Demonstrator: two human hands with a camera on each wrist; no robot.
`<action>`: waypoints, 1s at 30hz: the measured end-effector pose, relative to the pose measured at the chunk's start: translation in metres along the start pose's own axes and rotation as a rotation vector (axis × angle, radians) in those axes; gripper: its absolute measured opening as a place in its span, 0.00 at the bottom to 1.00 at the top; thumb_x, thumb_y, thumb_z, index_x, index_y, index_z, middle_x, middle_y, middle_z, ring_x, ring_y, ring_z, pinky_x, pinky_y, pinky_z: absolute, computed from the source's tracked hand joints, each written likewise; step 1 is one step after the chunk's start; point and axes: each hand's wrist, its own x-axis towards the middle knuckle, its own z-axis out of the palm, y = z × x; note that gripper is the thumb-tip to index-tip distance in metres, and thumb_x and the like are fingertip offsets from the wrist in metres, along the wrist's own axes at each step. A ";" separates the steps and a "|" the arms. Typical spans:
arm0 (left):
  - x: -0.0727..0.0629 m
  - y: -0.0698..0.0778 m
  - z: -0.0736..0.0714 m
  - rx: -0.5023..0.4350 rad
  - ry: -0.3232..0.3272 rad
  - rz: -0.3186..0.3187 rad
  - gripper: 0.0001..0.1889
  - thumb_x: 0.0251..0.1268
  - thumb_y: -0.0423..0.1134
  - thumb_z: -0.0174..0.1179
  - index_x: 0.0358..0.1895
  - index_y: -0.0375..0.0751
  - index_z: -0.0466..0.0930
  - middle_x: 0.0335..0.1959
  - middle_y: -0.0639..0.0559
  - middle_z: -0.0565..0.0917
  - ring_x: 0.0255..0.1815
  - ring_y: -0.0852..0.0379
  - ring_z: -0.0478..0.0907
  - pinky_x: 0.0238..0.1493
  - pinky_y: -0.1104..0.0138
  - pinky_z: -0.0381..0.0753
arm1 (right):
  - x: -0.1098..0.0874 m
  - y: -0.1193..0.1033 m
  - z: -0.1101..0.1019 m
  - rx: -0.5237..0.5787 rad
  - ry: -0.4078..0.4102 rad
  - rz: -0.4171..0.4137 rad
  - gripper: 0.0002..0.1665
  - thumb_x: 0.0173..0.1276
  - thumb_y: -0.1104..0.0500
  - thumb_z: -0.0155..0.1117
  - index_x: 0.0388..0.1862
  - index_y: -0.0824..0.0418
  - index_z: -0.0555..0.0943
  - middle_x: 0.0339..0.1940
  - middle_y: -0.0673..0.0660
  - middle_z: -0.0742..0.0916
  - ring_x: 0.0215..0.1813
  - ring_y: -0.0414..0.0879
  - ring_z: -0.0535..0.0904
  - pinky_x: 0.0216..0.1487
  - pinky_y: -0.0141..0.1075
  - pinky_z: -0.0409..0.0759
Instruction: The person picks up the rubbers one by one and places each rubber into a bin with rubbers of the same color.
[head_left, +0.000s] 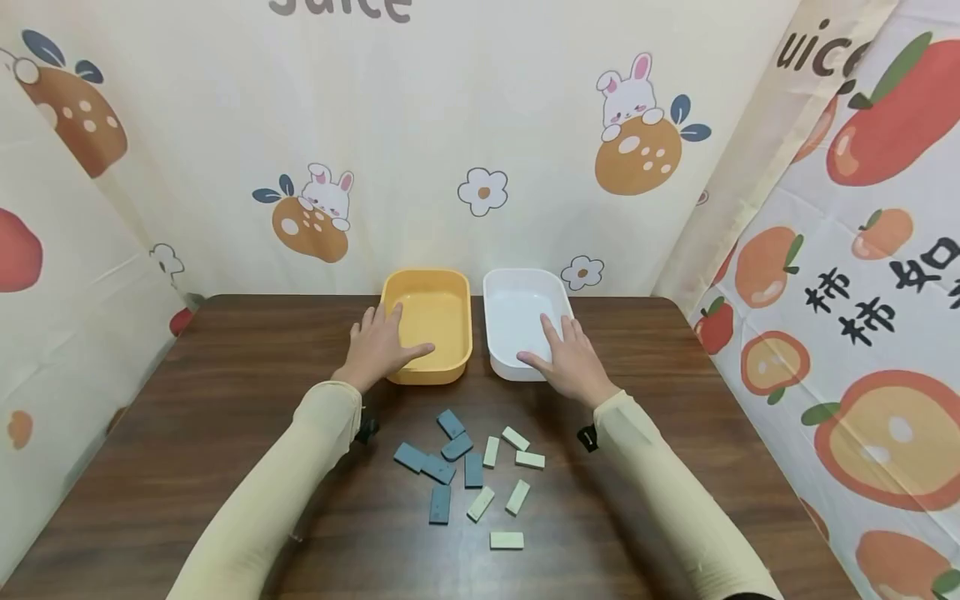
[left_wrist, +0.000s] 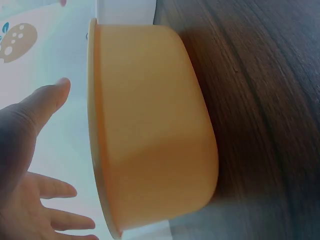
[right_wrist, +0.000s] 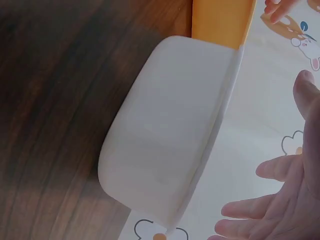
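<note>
My left hand (head_left: 380, 348) hovers over the left side of a yellow plastic tub (head_left: 435, 321), fingers spread and thumb out toward its middle. In the left wrist view that hand (left_wrist: 30, 165) shows apart from the tub's rim, holding nothing. On the other side, my right hand (head_left: 572, 360) reaches over the right edge of a white plastic tub (head_left: 517, 304). Its fingers are spread too, and the right wrist view has the hand (right_wrist: 285, 200) above the rim with nothing in it. The two tubs stand side by side at the back of the table.
Several blue-grey blocks (head_left: 440, 505) lie scattered on the dark wooden table (head_left: 247, 417) in front of the tubs. Right of them are several smaller pale green blocks (head_left: 507, 541). A printed curtain (head_left: 420, 125) hangs behind the table, with more printed cloth at both sides.
</note>
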 end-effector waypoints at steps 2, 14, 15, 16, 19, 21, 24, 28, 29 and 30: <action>-0.002 -0.002 0.001 -0.004 0.003 -0.014 0.53 0.58 0.67 0.58 0.77 0.36 0.49 0.76 0.28 0.51 0.76 0.30 0.46 0.69 0.32 0.47 | -0.004 0.000 0.002 0.002 0.003 -0.007 0.52 0.69 0.31 0.50 0.79 0.60 0.51 0.77 0.74 0.54 0.78 0.70 0.47 0.75 0.62 0.50; -0.005 -0.015 0.004 0.005 0.015 -0.044 0.50 0.62 0.66 0.55 0.77 0.35 0.50 0.75 0.28 0.55 0.74 0.30 0.50 0.68 0.34 0.54 | -0.023 -0.004 0.006 0.009 0.067 -0.105 0.44 0.68 0.34 0.55 0.76 0.57 0.63 0.72 0.72 0.67 0.74 0.66 0.61 0.69 0.59 0.66; -0.005 -0.016 0.004 0.005 0.015 -0.045 0.49 0.62 0.65 0.56 0.77 0.35 0.50 0.74 0.28 0.56 0.74 0.29 0.51 0.68 0.34 0.54 | -0.024 -0.004 0.006 0.014 0.072 -0.110 0.44 0.68 0.34 0.55 0.75 0.57 0.64 0.72 0.71 0.68 0.74 0.65 0.62 0.68 0.59 0.66; -0.006 -0.016 0.004 0.003 0.012 -0.047 0.49 0.63 0.65 0.56 0.77 0.35 0.50 0.74 0.28 0.56 0.74 0.29 0.52 0.68 0.34 0.55 | -0.026 -0.005 0.006 0.021 0.075 -0.114 0.43 0.68 0.34 0.55 0.75 0.56 0.65 0.71 0.71 0.69 0.73 0.64 0.63 0.68 0.58 0.67; -0.008 -0.018 0.004 -0.012 0.000 -0.051 0.48 0.63 0.63 0.57 0.77 0.35 0.50 0.73 0.29 0.58 0.73 0.29 0.53 0.67 0.34 0.56 | -0.030 -0.006 0.008 0.031 0.095 -0.129 0.42 0.68 0.34 0.55 0.73 0.56 0.67 0.68 0.70 0.73 0.71 0.63 0.67 0.67 0.57 0.69; -0.008 -0.019 0.004 -0.021 -0.005 -0.055 0.47 0.64 0.62 0.57 0.77 0.35 0.50 0.73 0.30 0.59 0.73 0.29 0.54 0.67 0.34 0.56 | -0.032 -0.007 0.009 0.025 0.118 -0.142 0.40 0.68 0.34 0.56 0.72 0.55 0.70 0.65 0.68 0.77 0.68 0.62 0.70 0.65 0.56 0.71; -0.009 -0.021 0.006 -0.035 0.005 -0.061 0.47 0.64 0.62 0.57 0.76 0.35 0.51 0.73 0.30 0.60 0.72 0.29 0.55 0.67 0.35 0.56 | -0.036 -0.007 0.012 0.010 0.165 -0.178 0.36 0.67 0.36 0.58 0.68 0.54 0.75 0.59 0.66 0.82 0.63 0.60 0.74 0.61 0.54 0.74; -0.011 -0.026 0.007 -0.041 0.029 -0.070 0.46 0.64 0.61 0.57 0.76 0.34 0.53 0.71 0.29 0.62 0.71 0.29 0.57 0.67 0.35 0.57 | -0.041 -0.008 0.014 -0.010 0.215 -0.230 0.31 0.66 0.39 0.62 0.62 0.53 0.80 0.51 0.63 0.85 0.55 0.59 0.77 0.56 0.53 0.76; -0.011 -0.027 0.008 -0.039 0.034 -0.070 0.46 0.64 0.60 0.57 0.76 0.34 0.53 0.71 0.29 0.63 0.70 0.28 0.57 0.66 0.35 0.58 | -0.042 -0.009 0.015 -0.013 0.221 -0.238 0.30 0.65 0.40 0.63 0.62 0.53 0.80 0.50 0.63 0.86 0.53 0.58 0.77 0.54 0.52 0.77; -0.012 -0.028 0.008 -0.035 0.040 -0.070 0.45 0.64 0.59 0.58 0.76 0.34 0.53 0.70 0.28 0.63 0.70 0.28 0.58 0.66 0.35 0.58 | -0.043 -0.009 0.015 -0.012 0.222 -0.245 0.30 0.65 0.40 0.63 0.61 0.52 0.81 0.49 0.62 0.86 0.52 0.57 0.77 0.53 0.51 0.77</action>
